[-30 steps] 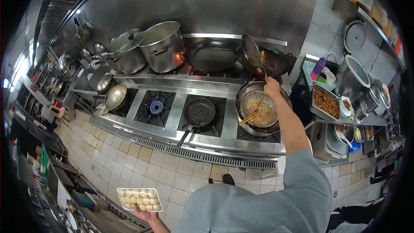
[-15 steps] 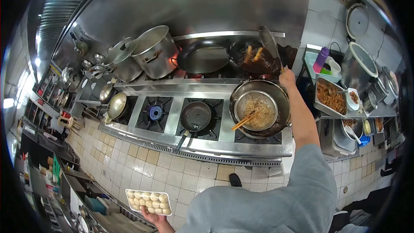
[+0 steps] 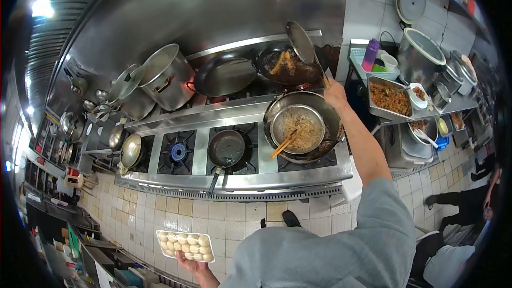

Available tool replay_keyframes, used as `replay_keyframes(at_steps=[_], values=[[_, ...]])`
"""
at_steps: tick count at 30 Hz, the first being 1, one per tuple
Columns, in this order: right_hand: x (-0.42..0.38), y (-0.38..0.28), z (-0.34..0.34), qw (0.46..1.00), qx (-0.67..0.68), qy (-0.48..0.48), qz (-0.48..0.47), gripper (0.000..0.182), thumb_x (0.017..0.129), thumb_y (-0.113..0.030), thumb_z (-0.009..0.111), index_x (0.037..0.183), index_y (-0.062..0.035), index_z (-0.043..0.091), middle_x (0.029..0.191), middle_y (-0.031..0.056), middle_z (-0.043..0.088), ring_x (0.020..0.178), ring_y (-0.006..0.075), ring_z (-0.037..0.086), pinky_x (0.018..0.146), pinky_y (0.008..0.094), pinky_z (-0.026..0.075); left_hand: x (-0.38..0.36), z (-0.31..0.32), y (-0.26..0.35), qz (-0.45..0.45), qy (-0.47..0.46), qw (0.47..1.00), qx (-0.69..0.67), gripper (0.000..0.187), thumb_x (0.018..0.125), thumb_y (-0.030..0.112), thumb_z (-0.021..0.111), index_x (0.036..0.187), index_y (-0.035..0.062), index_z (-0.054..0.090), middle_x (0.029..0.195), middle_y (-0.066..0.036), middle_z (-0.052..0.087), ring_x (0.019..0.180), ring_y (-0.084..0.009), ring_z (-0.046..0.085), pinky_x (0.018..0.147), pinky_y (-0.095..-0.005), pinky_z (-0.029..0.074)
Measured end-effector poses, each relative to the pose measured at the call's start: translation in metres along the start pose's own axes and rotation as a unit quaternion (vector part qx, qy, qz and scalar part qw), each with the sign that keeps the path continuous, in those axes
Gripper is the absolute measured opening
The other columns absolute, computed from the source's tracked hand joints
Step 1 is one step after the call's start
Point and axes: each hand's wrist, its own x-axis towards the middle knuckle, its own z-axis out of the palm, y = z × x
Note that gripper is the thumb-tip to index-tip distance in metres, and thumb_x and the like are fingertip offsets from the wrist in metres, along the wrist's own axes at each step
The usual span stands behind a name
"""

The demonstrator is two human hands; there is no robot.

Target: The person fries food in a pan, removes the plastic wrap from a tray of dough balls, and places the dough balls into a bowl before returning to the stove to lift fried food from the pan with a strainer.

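My left hand [image 3: 194,266], low at the left, supports a white tray [image 3: 212,248] of pale round balls [image 3: 184,242] over the floor. My right hand [image 3: 335,95] reaches forward, its fingers wrapped round the handle of a round, flat skimmer [image 3: 300,42]. The skimmer's head is tilted up over the right side of a dark wok [image 3: 266,74]. Golden-brown pieces [image 3: 282,63] lie in dark liquid in that wok. Nearer me, a metal strainer bowl [image 3: 273,128] of light brown bits sits inside a larger pan [image 3: 336,120], with wooden chopsticks [image 3: 285,144] across it.
A frying pan [image 3: 226,148] stands on the front burner, beside a bare burner [image 3: 178,152]. Behind are a wide black pan [image 3: 224,77] and a tall pot [image 3: 166,74]. At right, a shelf holds a tray of brown food [image 3: 390,97] and a purple bottle [image 3: 370,55]. Another person [image 3: 458,202] is at far right.
My view has swung, so the stove appears shifted left. The golden pieces in the wok lie closer together. The skimmer is still in my right hand and the tray in my left.
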Motion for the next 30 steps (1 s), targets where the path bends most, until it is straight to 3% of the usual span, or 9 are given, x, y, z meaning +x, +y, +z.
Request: replay_keyframes(at_steps=[5, 9, 14, 16, 20, 24, 27, 30], values=[[-0.037, 0.008, -0.006, 0.999, 0.044, 0.012, 0.013, 0.029, 0.088, -0.013, 0.057, 0.115, -0.0062, 0.065, 0.112, 0.0269, 0.068, 0.111, 0.0447, 0.062, 0.093, 0.0478, 0.05, 0.006, -0.016, 0.009, -0.012, 0.018, 1.0, 0.005, 0.061, 0.098, 0.044, 0.05, 0.149, 0.0106, 0.044, 0.146, -0.013, 0.053, 0.129, -0.035, 0.054, 0.106, -0.0532, 0.046], [-0.05, 0.011, 0.011, 0.999, 0.0, 0.035, 0.016, 0.031, 0.087, -0.015, 0.059, 0.115, -0.0044, 0.065, 0.112, 0.0271, 0.068, 0.112, 0.0435, 0.063, 0.093, 0.0476, 0.05, 0.018, -0.038, 0.021, -0.029, 0.025, 0.999, -0.01, 0.066, 0.094, 0.042, 0.056, 0.15, 0.0103, 0.041, 0.145, -0.014, 0.053, 0.129, -0.0369, 0.054, 0.108, -0.0551, 0.046], [-0.072, -0.029, 0.015, 0.998, -0.02, -0.025, 0.056, 0.033, 0.085, -0.009, 0.057, 0.115, -0.0023, 0.065, 0.112, 0.0276, 0.068, 0.111, 0.0455, 0.063, 0.094, 0.0474, 0.051, 0.027, -0.044, 0.041, -0.041, 0.012, 0.999, -0.008, 0.066, 0.094, 0.043, 0.055, 0.15, 0.0098, 0.041, 0.144, -0.013, 0.054, 0.129, -0.0366, 0.055, 0.107, -0.0553, 0.047], [-0.057, -0.032, 0.036, 0.994, -0.03, -0.066, 0.081, 0.034, 0.088, -0.01, 0.059, 0.12, -0.0008, 0.062, 0.118, 0.0265, 0.067, 0.118, 0.0429, 0.061, 0.101, 0.0462, 0.048, 0.029, -0.045, 0.048, -0.024, 0.01, 1.0, 0.006, 0.066, 0.095, 0.043, 0.054, 0.15, 0.0099, 0.041, 0.143, -0.013, 0.054, 0.129, -0.0367, 0.055, 0.106, -0.0556, 0.047], [-0.026, -0.035, 0.077, 0.997, -0.008, -0.033, 0.065, 0.032, 0.089, -0.01, 0.058, 0.117, 0.0028, 0.061, 0.129, 0.024, 0.064, 0.121, 0.0405, 0.059, 0.103, 0.047, 0.049, 0.019, -0.056, 0.058, -0.024, 0.002, 1.0, 0.0, 0.066, 0.094, 0.044, 0.054, 0.15, 0.0101, 0.041, 0.143, -0.014, 0.055, 0.128, -0.0371, 0.056, 0.107, -0.0554, 0.047], [0.001, -0.049, 0.082, 0.997, 0.002, 0.002, 0.072, 0.029, 0.09, -0.012, 0.059, 0.115, 0.0013, 0.061, 0.119, 0.0271, 0.066, 0.117, 0.0434, 0.061, 0.099, 0.0489, 0.05, -0.005, -0.039, 0.046, -0.005, 0.048, 0.998, -0.028, 0.067, 0.093, 0.047, 0.055, 0.149, 0.0105, 0.044, 0.141, -0.014, 0.056, 0.126, -0.0365, 0.058, 0.105, -0.0546, 0.048], [-0.004, -0.064, 0.068, 0.997, 0.05, 0.035, 0.049, 0.026, 0.091, -0.011, 0.057, 0.115, -0.0021, 0.061, 0.11, 0.0281, 0.068, 0.11, 0.0472, 0.062, 0.093, 0.0519, 0.049, -0.019, -0.051, 0.04, -0.007, 0.139, 0.988, -0.065, 0.064, 0.094, 0.045, 0.056, 0.147, 0.0111, 0.046, 0.142, -0.013, 0.056, 0.126, -0.0366, 0.057, 0.105, -0.0549, 0.048], [-0.019, -0.056, 0.06, 0.992, 0.091, 0.083, 0.017, 0.03, 0.09, -0.009, 0.058, 0.119, -0.0057, 0.06, 0.111, 0.0256, 0.068, 0.109, 0.0485, 0.061, 0.09, 0.0518, 0.048, -0.031, -0.063, 0.031, 0.015, 0.094, 0.995, -0.011, 0.064, 0.094, 0.044, 0.056, 0.147, 0.0105, 0.046, 0.143, -0.013, 0.056, 0.127, -0.0354, 0.057, 0.107, -0.0539, 0.047]])
